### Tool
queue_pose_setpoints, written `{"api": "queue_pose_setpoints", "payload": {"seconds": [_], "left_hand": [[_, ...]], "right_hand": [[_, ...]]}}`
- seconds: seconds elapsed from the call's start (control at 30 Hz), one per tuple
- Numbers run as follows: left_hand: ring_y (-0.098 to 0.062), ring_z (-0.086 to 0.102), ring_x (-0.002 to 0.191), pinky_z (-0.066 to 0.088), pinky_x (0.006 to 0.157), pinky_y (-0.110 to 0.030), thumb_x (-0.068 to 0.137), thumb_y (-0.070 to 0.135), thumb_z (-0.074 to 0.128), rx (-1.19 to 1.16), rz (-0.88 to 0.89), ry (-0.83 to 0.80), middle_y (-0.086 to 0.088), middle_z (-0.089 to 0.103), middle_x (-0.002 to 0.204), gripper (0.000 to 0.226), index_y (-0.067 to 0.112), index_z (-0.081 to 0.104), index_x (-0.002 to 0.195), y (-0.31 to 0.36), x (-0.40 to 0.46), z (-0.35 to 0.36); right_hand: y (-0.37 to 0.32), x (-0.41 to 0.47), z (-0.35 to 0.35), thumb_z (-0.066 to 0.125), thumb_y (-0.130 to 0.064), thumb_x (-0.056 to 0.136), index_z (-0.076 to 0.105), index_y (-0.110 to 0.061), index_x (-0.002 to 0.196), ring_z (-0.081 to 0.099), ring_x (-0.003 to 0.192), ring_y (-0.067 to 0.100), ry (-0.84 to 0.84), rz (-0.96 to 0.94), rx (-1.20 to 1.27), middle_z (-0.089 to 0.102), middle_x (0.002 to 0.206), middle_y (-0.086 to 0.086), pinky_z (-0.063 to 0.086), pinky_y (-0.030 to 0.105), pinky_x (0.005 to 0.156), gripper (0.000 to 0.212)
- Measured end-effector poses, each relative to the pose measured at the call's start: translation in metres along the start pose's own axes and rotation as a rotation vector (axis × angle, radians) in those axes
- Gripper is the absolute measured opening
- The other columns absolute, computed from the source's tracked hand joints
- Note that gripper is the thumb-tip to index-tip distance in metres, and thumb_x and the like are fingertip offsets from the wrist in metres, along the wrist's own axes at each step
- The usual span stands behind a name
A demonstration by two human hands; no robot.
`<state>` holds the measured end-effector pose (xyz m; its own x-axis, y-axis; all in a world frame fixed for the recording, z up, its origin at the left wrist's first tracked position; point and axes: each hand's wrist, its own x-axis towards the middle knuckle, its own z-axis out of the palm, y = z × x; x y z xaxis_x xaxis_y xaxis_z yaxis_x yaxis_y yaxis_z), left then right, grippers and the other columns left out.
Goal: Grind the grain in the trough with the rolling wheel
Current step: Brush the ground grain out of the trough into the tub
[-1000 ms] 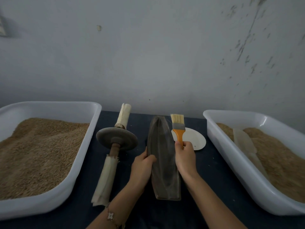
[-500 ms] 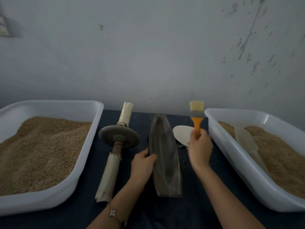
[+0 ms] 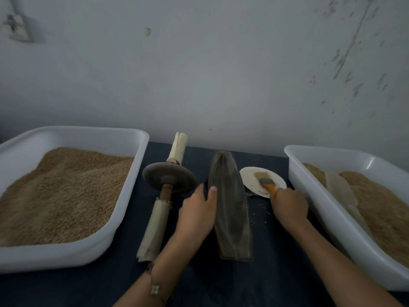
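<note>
Head view, landmark: we place everything from the trough (image 3: pixel 231 209), a dark boat-shaped vessel on the dark cloth, long axis running away from us toward the wall, narrow end far.

Trough contents: it looks bare inside; we see no grain in it, so we judge grinding has not begun.

Rolling wheel (image 3: pixel 169 181): lies just left of the trough, apart from it, disc tipped on the cloth, its wrapped axle nearly parallel to the trough's long axis.

Left hand (image 3: pixel 197 214): rests against the trough's left rim, thumb over the edge, fingers loosely extended, gripping nothing that we can see. It sits between wheel and trough, touching the trough, so it is the nearer hand to the wheel.

Right hand (image 3: pixel 290 204): right of the trough, fingers curled around the orange handle of the brush (image 3: pixel 266 183), bristles resting on the white dish (image 3: pixel 252 180) just right of the trough.

Grain (image 3: pixel 55 191): heaped in the left tub (image 3: pixel 124 220), well left of the trough; more in the right tub (image 3: pixel 314 196), right of it.

Coming move, our judgement: grain must reach the trough first; then the wheel goes to the right, across its short gap.
</note>
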<state>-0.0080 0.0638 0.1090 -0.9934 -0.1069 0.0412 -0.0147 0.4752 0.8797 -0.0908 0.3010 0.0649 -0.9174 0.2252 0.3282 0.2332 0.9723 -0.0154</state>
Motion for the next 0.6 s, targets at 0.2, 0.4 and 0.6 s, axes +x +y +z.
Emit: {"api": "queue_pose_setpoints", "payload": {"seconds": [0.2, 0.4, 0.6], "left_hand": [[-0.006, 0.051, 0.095, 0.044, 0.082, -0.024, 0.091, 0.045, 0.048, 0.430, 0.135, 0.123, 0.012, 0.056, 0.107, 0.042, 0.026, 0.045, 0.129, 0.008, -0.018, -0.036], [-0.029, 0.003, 0.140, 0.010, 0.115, -0.039, 0.088, 0.043, 0.056, 0.600, 0.023, 0.356, -0.013, 0.004, 0.152, 0.092, 0.013, -0.008, 0.147, -0.030, -0.016, -0.044], [-0.024, 0.036, 0.127, 0.031, 0.103, -0.029, 0.079, 0.056, 0.059, 0.645, -0.180, 0.326, -0.011, 0.036, 0.140, 0.105, 0.006, -0.003, 0.147, -0.059, -0.008, -0.050]], "right_hand": [[-0.040, 0.012, -0.047, 0.062, -0.027, 0.087, 0.066, -0.012, 0.082, 0.049, 0.090, 0.023, 0.203, -0.253, 0.140, 0.061, 0.095, 0.005, 0.038, 0.032, 0.072, 0.016], [-0.145, 0.041, -0.106, 0.056, -0.028, 0.091, 0.068, -0.006, 0.092, 0.051, 0.098, 0.030, 0.424, -0.725, 0.146, 0.063, 0.099, 0.010, 0.038, 0.038, 0.078, 0.025], [-0.216, 0.060, -0.095, 0.058, -0.001, 0.082, 0.025, -0.029, 0.146, 0.010, 0.139, 0.033, 0.293, -1.013, -0.174, 0.016, 0.152, 0.010, 0.016, 0.046, 0.107, 0.078]]}}
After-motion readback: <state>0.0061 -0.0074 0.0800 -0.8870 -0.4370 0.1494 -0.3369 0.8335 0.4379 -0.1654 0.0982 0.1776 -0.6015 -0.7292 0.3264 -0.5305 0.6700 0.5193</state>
